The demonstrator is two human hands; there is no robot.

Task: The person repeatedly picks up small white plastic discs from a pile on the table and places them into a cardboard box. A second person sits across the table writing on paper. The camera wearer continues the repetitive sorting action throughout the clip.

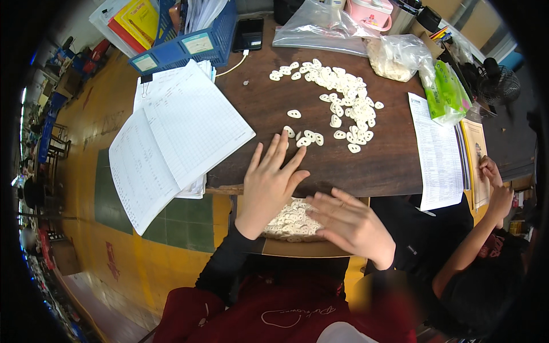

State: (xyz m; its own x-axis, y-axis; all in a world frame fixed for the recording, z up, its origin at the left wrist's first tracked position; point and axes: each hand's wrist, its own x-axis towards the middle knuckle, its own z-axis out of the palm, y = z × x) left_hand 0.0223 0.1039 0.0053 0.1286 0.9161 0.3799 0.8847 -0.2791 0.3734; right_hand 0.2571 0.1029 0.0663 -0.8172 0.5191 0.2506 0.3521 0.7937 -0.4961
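Note:
My left hand (pixel 267 186) lies flat with fingers spread at the table's front edge. Its fingertips touch or nearly touch a few small cream, rounded pieces with two holes (pixel 309 138), which look like buttons. My right hand (pixel 354 226) is stretched out, slightly smeared by motion, above an open cardboard box (pixel 297 249) at my lap. Many of the same cream pieces (pixel 291 220) fill that box, partly hidden by both hands. A larger scatter of these pieces (pixel 349 91) spreads over the table beyond my hands. Nothing shows gripped in either hand.
On the left, an open notebook (pixel 183 126) overhangs the wooden table (pixel 377 166). Behind stand a blue file basket (pixel 200 43) and a phone (pixel 249 34). Plastic bags (pixel 397 57), a green packet (pixel 446 94) and printed sheets (pixel 437 151) lie right, beside another person's hands (pixel 496 186).

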